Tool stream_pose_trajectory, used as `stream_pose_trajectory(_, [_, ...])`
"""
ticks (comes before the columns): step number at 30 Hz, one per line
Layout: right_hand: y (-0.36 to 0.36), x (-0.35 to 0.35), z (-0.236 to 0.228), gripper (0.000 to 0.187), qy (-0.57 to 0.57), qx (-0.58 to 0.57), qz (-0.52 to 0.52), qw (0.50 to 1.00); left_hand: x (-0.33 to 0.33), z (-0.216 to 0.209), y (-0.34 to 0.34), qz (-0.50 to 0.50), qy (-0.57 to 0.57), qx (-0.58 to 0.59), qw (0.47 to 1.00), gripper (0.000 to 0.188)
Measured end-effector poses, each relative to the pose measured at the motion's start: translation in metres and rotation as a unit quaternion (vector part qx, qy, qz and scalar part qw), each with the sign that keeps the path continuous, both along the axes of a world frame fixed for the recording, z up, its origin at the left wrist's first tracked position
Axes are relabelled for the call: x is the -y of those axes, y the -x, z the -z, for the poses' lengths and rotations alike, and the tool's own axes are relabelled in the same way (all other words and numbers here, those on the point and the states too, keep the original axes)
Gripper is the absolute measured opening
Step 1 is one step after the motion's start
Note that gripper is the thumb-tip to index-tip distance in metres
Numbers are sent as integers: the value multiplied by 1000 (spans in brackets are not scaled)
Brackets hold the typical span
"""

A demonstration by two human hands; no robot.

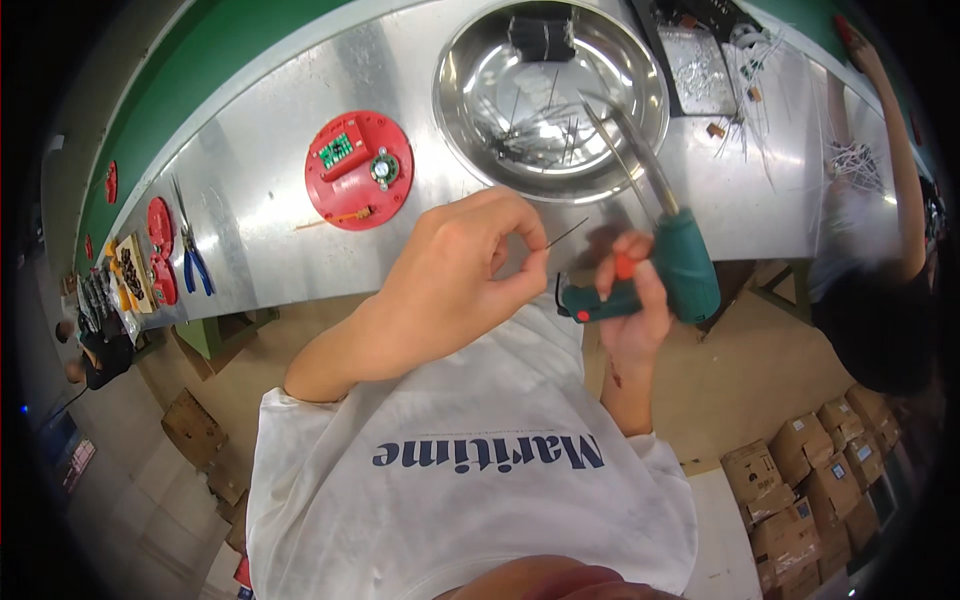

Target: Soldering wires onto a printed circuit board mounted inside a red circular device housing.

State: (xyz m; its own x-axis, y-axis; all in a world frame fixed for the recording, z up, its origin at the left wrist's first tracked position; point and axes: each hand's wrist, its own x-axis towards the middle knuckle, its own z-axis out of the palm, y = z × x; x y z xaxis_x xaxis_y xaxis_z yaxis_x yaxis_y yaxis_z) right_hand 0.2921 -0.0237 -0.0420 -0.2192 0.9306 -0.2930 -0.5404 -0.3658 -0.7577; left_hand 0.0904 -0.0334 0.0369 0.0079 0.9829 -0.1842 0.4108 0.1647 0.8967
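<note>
Tool handle (611,305) partly behind blurred right-hand fingers (652,292)

The head camera is looking steeply down from the person's own head, its picture standing upright, and is facing over the white shirt (330,490) toward the metal surface (255,225) beyond. It is viewing the left grip (455,268) and the right grip (640,326) from close above, near the middle, while its wide fisheye lens is bending the surface's edges and taking in distant cardboard boxes (833,488) near the dark rim.
</note>
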Motion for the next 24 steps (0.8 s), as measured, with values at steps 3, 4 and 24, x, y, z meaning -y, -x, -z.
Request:
stream_pose_trajectory(3, [24, 0, -20, 33, -64, 76, -39, 994, 14, 0, 0, -7, 40, 4, 999, 13])
stream_pose_trajectory(4, [29, -3, -20, 33, -58, 74, -38, 995, 17, 1, 2, -5, 46, 3, 999, 13])
stream_pose_trajectory(24, [75, -2, -22, 40, -89, 109, -135, 981, 76, 22, 53, -77, 35, 17, 996, 19])
